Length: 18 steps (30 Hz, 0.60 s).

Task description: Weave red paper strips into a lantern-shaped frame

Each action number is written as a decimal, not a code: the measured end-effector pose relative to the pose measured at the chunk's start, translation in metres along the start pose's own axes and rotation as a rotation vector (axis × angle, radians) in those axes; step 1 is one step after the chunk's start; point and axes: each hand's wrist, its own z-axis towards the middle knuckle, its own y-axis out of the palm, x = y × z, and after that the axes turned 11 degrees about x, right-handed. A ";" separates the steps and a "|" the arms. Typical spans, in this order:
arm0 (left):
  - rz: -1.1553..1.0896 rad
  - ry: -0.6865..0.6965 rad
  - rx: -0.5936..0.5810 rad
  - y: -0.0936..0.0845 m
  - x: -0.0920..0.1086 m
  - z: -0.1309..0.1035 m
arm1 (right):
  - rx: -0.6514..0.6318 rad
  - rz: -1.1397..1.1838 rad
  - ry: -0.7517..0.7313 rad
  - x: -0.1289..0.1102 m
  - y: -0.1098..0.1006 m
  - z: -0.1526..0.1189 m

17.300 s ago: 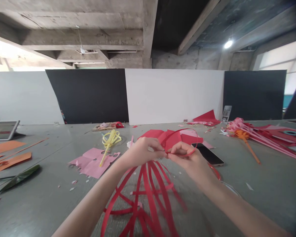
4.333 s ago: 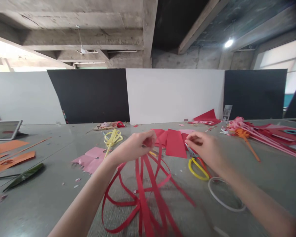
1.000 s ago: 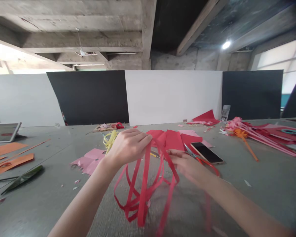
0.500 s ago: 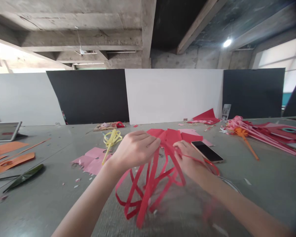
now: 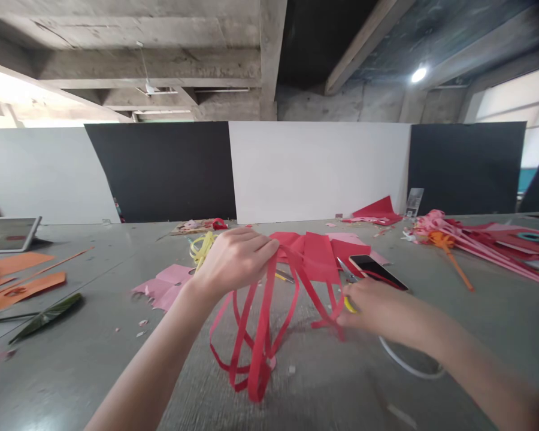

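My left hand point(image 5: 240, 257) is closed, pinching the upper ends of a bunch of red paper strips point(image 5: 264, 335). The strips hang below it in long loops, their lower curves near the tabletop. To the right, my right hand point(image 5: 372, 311) curls around scissors point(image 5: 350, 304); a yellow part of the handle shows by the fingers and the blades point up and left. Its fingers are partly hidden and slightly blurred. A loose red strip reaches toward this hand. Behind the strips lie folded red paper sheets point(image 5: 317, 254).
A phone point(image 5: 377, 270) and white cable point(image 5: 408, 368) lie by my right hand. Pink paper point(image 5: 168, 286) and a yellow strip flower point(image 5: 202, 245) are left. Orange paper point(image 5: 36, 290), a leaf-shaped green piece point(image 5: 49, 317) and a tablet point(image 5: 9, 233) stand farther left; pink strips point(image 5: 467, 239) are right.
My right hand has moved right and down, away from the tops of the strips, and the scissors now show in it. My left hand has shifted slightly left, still pinching the strips.
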 end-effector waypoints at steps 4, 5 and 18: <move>0.005 0.001 -0.003 0.000 -0.001 -0.001 | -0.052 0.135 -0.150 -0.008 -0.003 -0.007; 0.006 0.000 -0.003 0.000 -0.001 -0.001 | -0.058 0.167 -0.162 -0.009 0.000 -0.005; -0.029 -0.017 -0.004 0.003 -0.003 -0.003 | -0.233 0.133 -0.190 0.009 0.033 0.029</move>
